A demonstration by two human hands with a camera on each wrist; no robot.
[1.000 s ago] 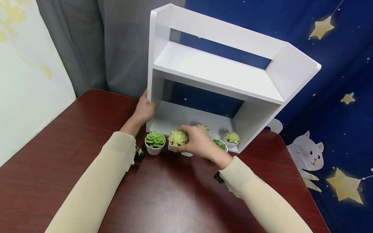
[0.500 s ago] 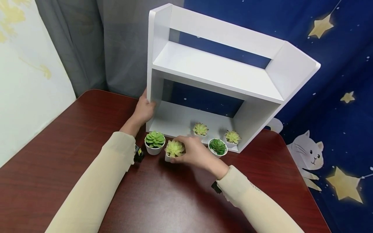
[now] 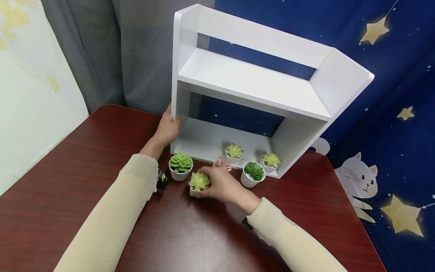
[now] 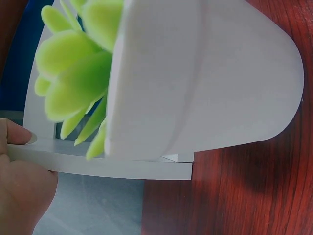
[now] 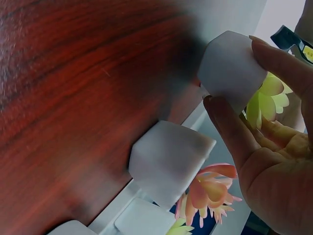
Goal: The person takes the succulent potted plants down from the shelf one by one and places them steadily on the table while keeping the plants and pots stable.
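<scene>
My right hand (image 3: pixel 222 185) pinches a small yellow-green succulent (image 3: pixel 199 181) by its white pot (image 5: pixel 232 68), thumb on one side and fingers on the other. On the white shelf unit (image 3: pixel 255 102), my left hand (image 3: pixel 168 130) grips the left side panel; the thumb shows at the panel's edge in the left wrist view. A bright green succulent (image 3: pixel 181 161) in a round white pot stands between my hands by the shelf's front left corner. Partly hidden behind my right hand is a pink succulent (image 3: pixel 223 164), its angular pot (image 5: pixel 168 159) plain in the right wrist view.
Two yellow-green succulents, one toward the middle (image 3: pixel 233 150) and one at the right (image 3: pixel 270 160), sit on the bottom board. A dark green succulent (image 3: pixel 253 172) in a round pot stands before the shelf. All this is on a reddish-brown table (image 3: pixel 183 234), with a starry curtain (image 3: pixel 404 151) behind.
My right hand has moved left and toward me with the potted succulent, uncovering the pink one, the dark green one and the middle one on the board. My left hand has stayed on the panel.
</scene>
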